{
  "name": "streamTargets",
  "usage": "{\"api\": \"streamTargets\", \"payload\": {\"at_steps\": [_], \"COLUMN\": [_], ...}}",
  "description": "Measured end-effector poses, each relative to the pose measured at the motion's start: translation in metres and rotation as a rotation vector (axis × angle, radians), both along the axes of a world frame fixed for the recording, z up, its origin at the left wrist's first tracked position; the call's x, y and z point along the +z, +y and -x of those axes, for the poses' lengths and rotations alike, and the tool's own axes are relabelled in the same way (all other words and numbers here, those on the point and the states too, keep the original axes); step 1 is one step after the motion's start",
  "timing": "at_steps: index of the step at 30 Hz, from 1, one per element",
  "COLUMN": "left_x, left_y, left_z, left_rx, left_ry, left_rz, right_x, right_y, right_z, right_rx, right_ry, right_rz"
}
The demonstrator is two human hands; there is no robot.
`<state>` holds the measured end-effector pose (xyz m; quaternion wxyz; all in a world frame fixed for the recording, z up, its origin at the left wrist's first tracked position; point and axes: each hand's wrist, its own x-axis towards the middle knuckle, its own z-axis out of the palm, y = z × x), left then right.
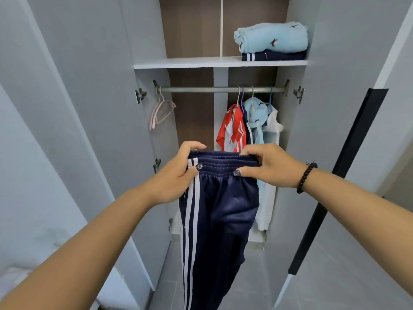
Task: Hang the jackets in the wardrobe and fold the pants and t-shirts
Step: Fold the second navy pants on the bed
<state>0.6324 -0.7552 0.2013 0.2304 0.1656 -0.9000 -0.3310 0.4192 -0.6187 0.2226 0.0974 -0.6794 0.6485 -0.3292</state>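
Navy track pants (220, 215) with white side stripes hang down in front of the open wardrobe. My left hand (178, 175) pinches the waistband at its left end, and my right hand (268, 166) pinches it at the right end. On the rail (201, 89), at its right, hang a red-and-white jacket (232, 130), a light-blue jacket (257, 117) and a white jacket (271, 135). Folded light-blue clothing (272, 36) lies on folded navy pants (274, 55) on the upper shelf (178, 63).
Empty pink hangers (162, 113) hang at the rail's left end. Both wardrobe doors stand open, the left door (78, 108) and the right door (335, 130) with a black handle strip (339, 180). Grey floor tiles lie below.
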Motion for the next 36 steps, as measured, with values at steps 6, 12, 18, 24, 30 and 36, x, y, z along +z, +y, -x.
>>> {"api": "streamTargets", "payload": {"at_steps": [6,12,18,24,30,36], "left_x": [0.005,0.008,0.005,0.007,0.007,-0.004], "left_y": [0.017,0.061,0.12,0.186,0.234,0.266], "left_z": [-0.009,-0.017,-0.043,-0.093,-0.149,-0.222], "left_rx": [0.114,0.319,0.553,0.697,0.999,0.98], "left_ry": [0.129,0.282,0.374,-0.031,0.056,0.054], "left_rz": [0.064,-0.007,-0.1,-0.048,-0.001,-0.209], "right_x": [0.015,0.027,0.014,0.012,0.018,0.008], "right_y": [-0.01,-0.009,0.008,0.014,0.022,0.026], "right_z": [0.006,0.008,0.004,-0.05,-0.123,-0.189], "right_rx": [0.143,0.34,0.563,0.679,0.836,0.912], "right_ry": [0.047,-0.088,-0.239,-0.105,-0.22,-0.245], "right_rz": [-0.041,-0.046,-0.045,-0.028,-0.059,-0.301]}}
